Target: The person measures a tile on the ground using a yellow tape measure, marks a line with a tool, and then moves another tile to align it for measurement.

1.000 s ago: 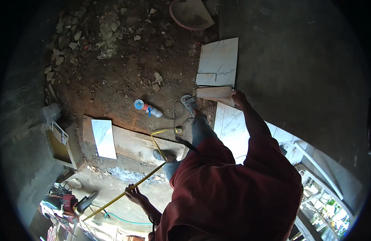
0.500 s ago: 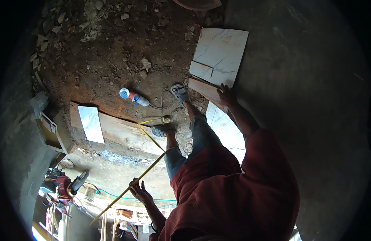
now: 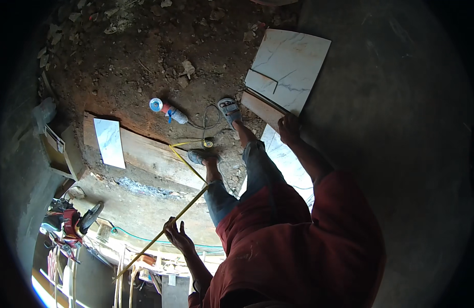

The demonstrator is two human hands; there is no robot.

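My left hand (image 3: 176,235) grips the extended yellow tape measure blade (image 3: 192,201), which runs diagonally down past it and bends sharply near my leg; its case (image 3: 208,142) lies by my left sandal. My right hand (image 3: 289,127) is closed on the end of a brownish strip (image 3: 262,106), beside a marble-patterned tile (image 3: 293,59) with a narrow piece (image 3: 260,80) on it. More white tiles (image 3: 270,149) lie partly hidden under my right arm. An angle grinder (image 3: 176,114) with a cord lies left of my right foot.
A rectangular tile (image 3: 108,143) rests on a wooden plank (image 3: 149,159). An open box (image 3: 67,156) leans by the grey wall (image 3: 18,205) at left. A red motorbike (image 3: 71,226) and timber lengths (image 3: 121,272) are at lower left. Rubble covers the dirt at the top.
My right hand and the brownish strip have angled down along the tile's lower edge. The view has shifted, bringing more timber at lower left into sight. The left hand still holds the tape.
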